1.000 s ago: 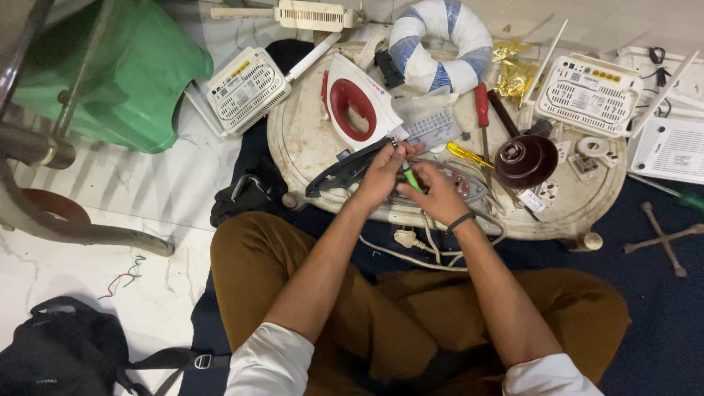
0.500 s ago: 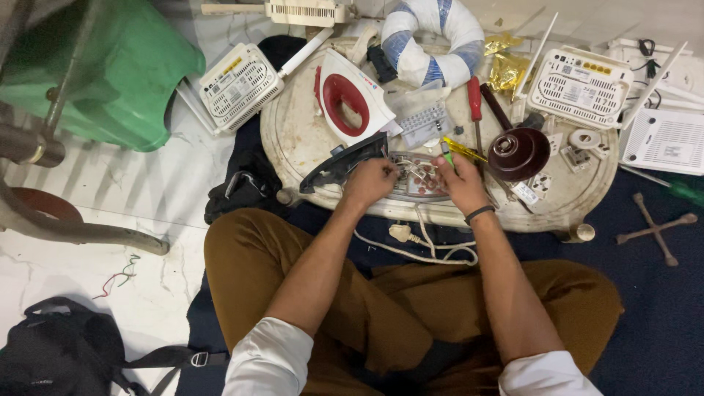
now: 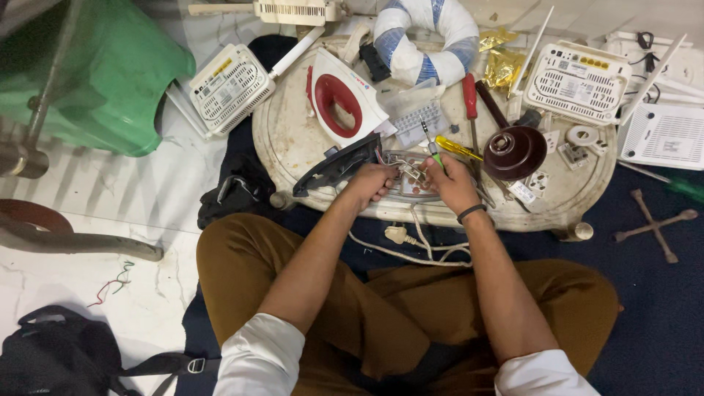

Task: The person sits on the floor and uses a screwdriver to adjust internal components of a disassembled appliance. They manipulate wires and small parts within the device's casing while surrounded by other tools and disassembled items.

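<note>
Both hands, the left hand [image 3: 374,182] and the right hand [image 3: 453,185], work at the near edge of a crowded oval tray [image 3: 293,147], hemmed in on the left by a black iron base [image 3: 337,165] and on the right by a dark red dome [image 3: 515,152] with a yellow-handled screwdriver [image 3: 458,148] just beside it. Beyond them the far side is blocked by a white and red iron cover [image 3: 345,99], a red-handled screwdriver [image 3: 470,99] and a blue and white wrapped ring [image 3: 425,37]. Bare tray surface shows only at the left rim, and open passage remains on the pale floor [image 3: 147,293] to the near left, short of a black bag [image 3: 59,356].
</note>
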